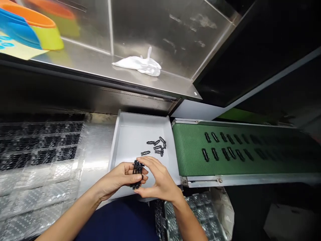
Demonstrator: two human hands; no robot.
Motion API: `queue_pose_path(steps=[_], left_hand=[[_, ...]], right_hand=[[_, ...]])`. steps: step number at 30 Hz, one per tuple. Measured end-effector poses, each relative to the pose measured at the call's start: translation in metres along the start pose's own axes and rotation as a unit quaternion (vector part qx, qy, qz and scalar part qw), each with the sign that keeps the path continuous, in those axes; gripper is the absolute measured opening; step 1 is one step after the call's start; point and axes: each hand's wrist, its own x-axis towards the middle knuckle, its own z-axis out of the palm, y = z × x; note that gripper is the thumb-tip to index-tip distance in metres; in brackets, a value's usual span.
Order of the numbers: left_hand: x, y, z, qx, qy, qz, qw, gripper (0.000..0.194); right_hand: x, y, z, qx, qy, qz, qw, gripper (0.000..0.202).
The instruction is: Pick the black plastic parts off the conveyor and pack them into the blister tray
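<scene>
A small bundle of black plastic parts (136,172) is held over the front of the white tray. My left hand (119,175) is closed around the bundle, thumb across its near side and fingers behind. From the right, my right hand (162,179) spans the same bundle, fingertips at its upper end and thumb at its lower end. Several loose black parts (157,147) lie scattered in the white tray (130,134), just beyond my hands.
On the right, a green conveyor belt (189,150) carries two rows of black parts (215,154). Clear plastic trays (40,147) with black parts fill the left side. A white glove (140,64) and a colourful bowl-like object (47,36) sit on the metal shelf (90,67).
</scene>
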Motion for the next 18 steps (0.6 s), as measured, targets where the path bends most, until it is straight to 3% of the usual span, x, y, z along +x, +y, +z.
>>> queue_pose_path(steps=[2,4,6,7,8,10,12,15,18], left_hand=[[0.006,-0.001,0.004,-0.024,-0.017,-0.009,1.0,0.04],[0.014,-0.004,0.008,-0.051,-0.013,-0.029,0.998,0.036],[0.021,-0.009,0.013,-0.075,0.004,-0.046,0.996,0.032],[0.024,-0.011,0.016,-0.088,0.009,-0.052,0.995,0.032],[0.027,-0.012,0.018,-0.1,0.01,-0.055,0.993,0.032],[0.03,-0.015,0.021,-0.116,0.013,-0.055,0.992,0.03],[0.03,-0.016,0.022,-0.118,0.019,-0.06,0.991,0.029],[0.027,-0.017,0.021,-0.103,0.02,-0.053,0.993,0.028],[0.024,-0.017,0.017,-0.048,0.033,-0.01,0.998,0.027]], right_hand=[[-0.002,0.003,0.002,-0.002,0.026,-0.015,1.0,0.081],[-0.008,0.011,-0.004,-0.008,0.015,-0.016,1.0,0.085],[-0.021,0.027,-0.024,-0.044,0.025,0.035,0.998,0.074],[-0.031,0.037,-0.038,-0.082,0.072,0.088,0.99,0.061],[-0.042,0.048,-0.056,-0.129,0.14,0.15,0.97,0.046],[-0.068,0.072,-0.093,-0.219,0.297,0.26,0.892,0.031],[-0.093,0.092,-0.125,-0.253,0.35,0.299,0.851,0.027],[-0.111,0.102,-0.149,-0.253,0.333,0.308,0.855,0.015],[-0.102,0.075,-0.137,-0.227,0.28,0.287,0.887,0.019]])
